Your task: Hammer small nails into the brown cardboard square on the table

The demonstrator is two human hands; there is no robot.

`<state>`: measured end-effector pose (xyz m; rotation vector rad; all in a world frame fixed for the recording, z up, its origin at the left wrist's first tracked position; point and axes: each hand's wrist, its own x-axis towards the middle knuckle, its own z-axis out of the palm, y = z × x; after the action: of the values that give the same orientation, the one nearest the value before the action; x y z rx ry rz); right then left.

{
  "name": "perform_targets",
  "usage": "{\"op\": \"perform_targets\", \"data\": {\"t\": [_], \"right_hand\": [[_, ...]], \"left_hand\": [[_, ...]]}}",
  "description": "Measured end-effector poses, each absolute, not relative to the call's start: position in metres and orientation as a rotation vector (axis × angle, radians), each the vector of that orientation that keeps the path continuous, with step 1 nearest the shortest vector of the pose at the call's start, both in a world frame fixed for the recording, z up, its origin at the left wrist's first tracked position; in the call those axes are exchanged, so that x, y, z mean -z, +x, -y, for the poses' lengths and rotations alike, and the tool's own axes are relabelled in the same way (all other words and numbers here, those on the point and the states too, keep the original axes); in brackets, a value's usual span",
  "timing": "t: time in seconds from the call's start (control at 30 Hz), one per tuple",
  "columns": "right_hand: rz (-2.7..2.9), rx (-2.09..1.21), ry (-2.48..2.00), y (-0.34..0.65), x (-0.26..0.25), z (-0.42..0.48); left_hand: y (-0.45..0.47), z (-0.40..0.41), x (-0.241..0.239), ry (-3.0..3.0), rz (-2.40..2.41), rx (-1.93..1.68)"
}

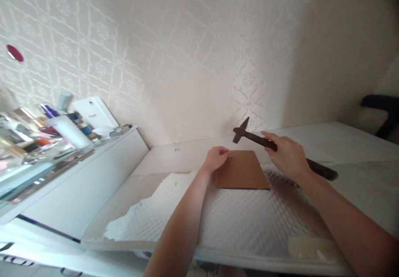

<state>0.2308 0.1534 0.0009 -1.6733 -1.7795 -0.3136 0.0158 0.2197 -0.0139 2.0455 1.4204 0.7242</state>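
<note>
A hammer (pixel 260 139) with a dark head and dark handle is gripped in my right hand (pixel 288 154), its head raised above the far edge of a brown board (pixel 243 173). My left hand (pixel 216 158) rests at the board's far left corner, thumb and fingers pinched together. Small dark specks show on the board by the fingertips; whatever the pinch holds is too small to make out. Under the board lies a quilted white sheet (pixel 237 214) with a ragged left edge.
A white cabinet (pixel 102 181) stands to the left, its top crowded with bottles, tubes and a white box (pixel 95 112). Patterned wallpaper (pixel 187 60) rises behind the white table (pixel 311 139). A black chair part (pixel 382 102) shows at far right. Small bits lie on the table's left.
</note>
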Motion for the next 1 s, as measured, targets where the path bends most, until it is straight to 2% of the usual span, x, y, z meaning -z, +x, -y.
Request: {"op": "perform_targets", "data": {"t": [0.3, 1.0], "right_hand": [[1.971, 0.222, -1.445, 0.2300, 0.0013, -0.1552], [2.046, 0.203, -1.436, 0.2307, 0.0013, -0.1539]], "left_hand": [[0.0146, -0.2272, 0.0204, 1.865, -1.317, -0.766], [0.0159, -0.2243, 0.0160, 1.882, -1.350, -0.772]]}}
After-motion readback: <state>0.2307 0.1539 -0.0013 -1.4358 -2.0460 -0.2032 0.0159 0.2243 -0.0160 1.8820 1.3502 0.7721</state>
